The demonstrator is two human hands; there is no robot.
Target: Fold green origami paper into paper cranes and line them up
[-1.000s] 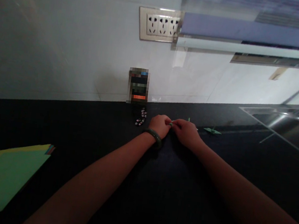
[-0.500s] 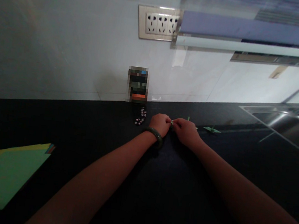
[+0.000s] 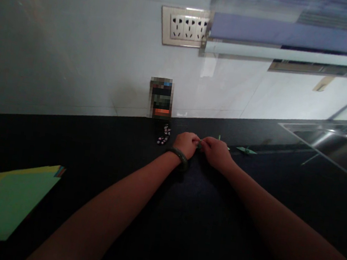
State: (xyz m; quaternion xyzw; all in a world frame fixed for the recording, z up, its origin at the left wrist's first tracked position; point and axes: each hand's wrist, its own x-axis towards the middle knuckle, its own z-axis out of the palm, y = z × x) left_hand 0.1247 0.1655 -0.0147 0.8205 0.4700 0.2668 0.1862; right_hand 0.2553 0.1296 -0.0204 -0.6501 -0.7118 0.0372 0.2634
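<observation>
My left hand and my right hand meet at the far middle of a black counter. Both are closed in a pinch on a small folded green paper piece held between their fingertips. A dark bangle circles my left wrist. A finished green paper crane lies on the counter just right of my right hand. Another green paper tip pokes up behind my right hand.
A stack of coloured paper sheets, green on top, lies at the near left. A small dark box leans on the white wall, with a patterned item below it. A socket strip sits above. A steel sink is at right.
Both hands stay pinched together on the green paper with only tiny finger shifts. The view has shifted slightly.
</observation>
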